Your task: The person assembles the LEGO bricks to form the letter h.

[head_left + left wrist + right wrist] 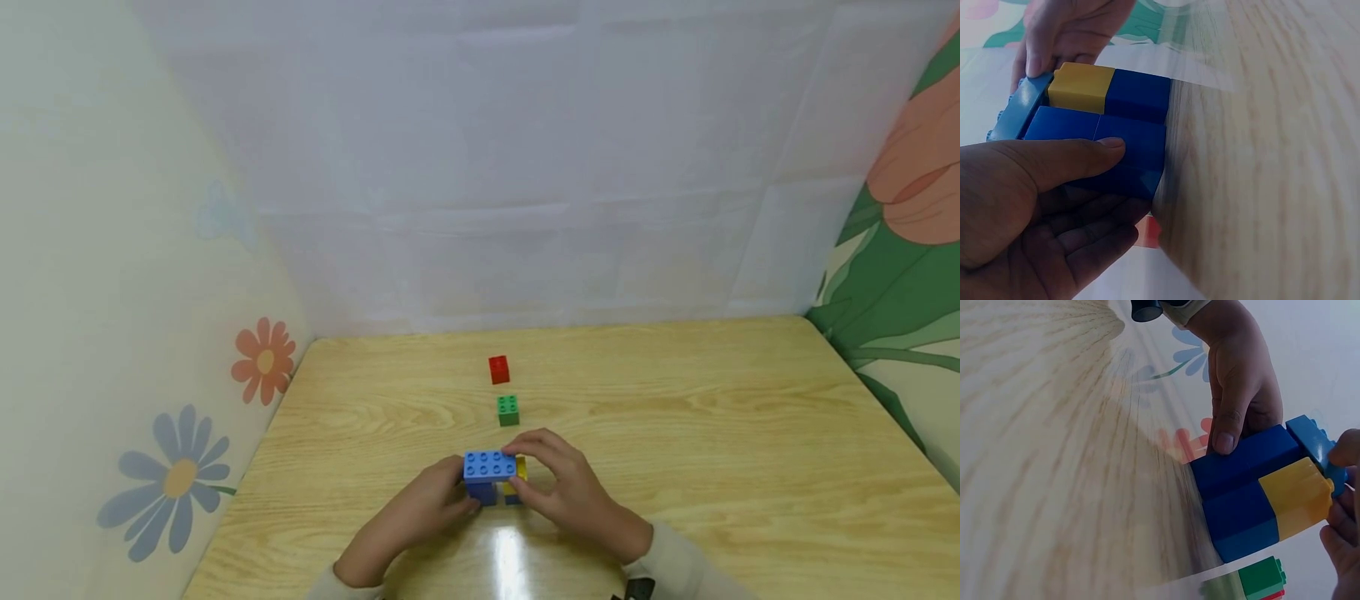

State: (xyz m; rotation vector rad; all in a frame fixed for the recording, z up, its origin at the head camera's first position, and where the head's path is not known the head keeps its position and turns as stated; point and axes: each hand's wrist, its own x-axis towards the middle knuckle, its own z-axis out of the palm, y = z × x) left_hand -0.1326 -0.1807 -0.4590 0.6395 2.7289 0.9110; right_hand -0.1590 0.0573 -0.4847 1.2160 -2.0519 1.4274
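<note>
Hands (430,506) grip dark-blue bricks (1140,140) and 1 light-blue brick (490,465).

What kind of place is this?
Maybe a playroom or a children's classroom: there are toy bricks on a wood-look table and a big blue flower on the wall.

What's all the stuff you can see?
Long brick: 1, light blue, on top
Dark bricks: 3, dark blue, two left, one under yellow
Yellow brick: 1, yellow, right stack
Green brick: 1, green, beyond stacks
Red brick: 1, red, beyond green
Table: 1, tan, underneath
Sheet: 1, white, behind
Painted flowers: 2, blue and red, left wall
Faint painting: 1, pale blue, left wall
Mural: 1, coral and green, right wall
Sleeves: 2, pale, wrists
Wrist gear: at least 2, black, cuffs
Left hand: 1, holding dark bricks
Right hand: 1, pinching long brick
</note>
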